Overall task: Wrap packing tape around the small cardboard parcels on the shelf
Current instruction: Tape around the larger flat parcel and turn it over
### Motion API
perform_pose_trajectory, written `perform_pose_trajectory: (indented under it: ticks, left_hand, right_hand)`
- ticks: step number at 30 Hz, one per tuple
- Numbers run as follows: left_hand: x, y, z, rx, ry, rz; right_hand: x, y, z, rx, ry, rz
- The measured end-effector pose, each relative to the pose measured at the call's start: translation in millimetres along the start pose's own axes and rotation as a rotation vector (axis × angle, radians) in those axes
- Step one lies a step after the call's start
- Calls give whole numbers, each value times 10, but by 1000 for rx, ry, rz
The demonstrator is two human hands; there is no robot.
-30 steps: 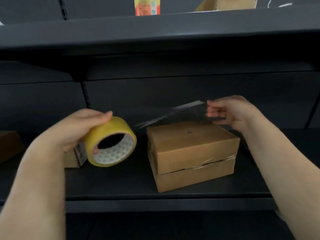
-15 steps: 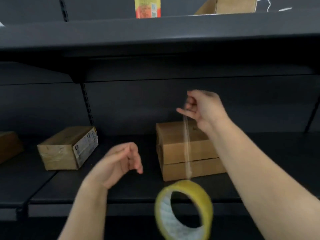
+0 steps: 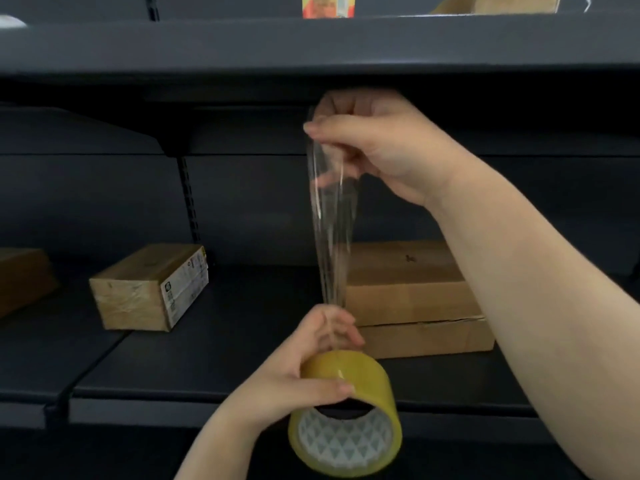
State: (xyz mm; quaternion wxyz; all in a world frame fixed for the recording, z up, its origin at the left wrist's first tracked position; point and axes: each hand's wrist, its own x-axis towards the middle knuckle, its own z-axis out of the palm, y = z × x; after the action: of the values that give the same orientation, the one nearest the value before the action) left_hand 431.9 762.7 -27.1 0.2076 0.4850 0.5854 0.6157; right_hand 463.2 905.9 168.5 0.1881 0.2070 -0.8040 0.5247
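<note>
A yellow roll of packing tape (image 3: 349, 410) hangs in front of the shelf edge, and my left hand (image 3: 304, 368) grips its upper side. A clear strip of tape (image 3: 332, 230) runs straight up from the roll to my right hand (image 3: 367, 147), which pinches its free end high under the upper shelf. Behind the strip sit two stacked flat cardboard parcels (image 3: 415, 299) on the dark shelf (image 3: 207, 358). A smaller parcel with a white label (image 3: 149, 289) lies to the left.
The edge of another brown box (image 3: 20, 278) shows at the far left. The upper shelf (image 3: 311, 46) juts out overhead and carries an orange-yellow packet (image 3: 327, 5) and an open carton (image 3: 485, 3). A slotted upright (image 3: 188, 199) stands at the back.
The roll was dangling loose on the strip below my right hand; my left hand has now caught hold of it. My right hand rose higher, stretching the strip vertical.
</note>
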Motion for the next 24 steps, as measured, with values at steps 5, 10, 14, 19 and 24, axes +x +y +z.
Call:
perform_pose_trajectory:
  ticks: [5, 10, 14, 19, 24]
  left_hand:
    - [-141, 36, -305, 140, 205, 168]
    - [-198, 37, -441, 157, 375, 148]
    - [-194, -84, -339, -106, 399, -8]
    - [-225, -153, -318, -157, 275, -58]
    - [-300, -106, -895, -420, 97, 77]
  right_hand:
    - [54, -29, 8, 65, 58, -41]
    - [245, -95, 191, 4, 185, -9]
    - [325, -112, 241, -118, 185, 2]
    - [298, -117, 273, -110, 302, -23]
    - [-23, -110, -19, 4, 450, -4]
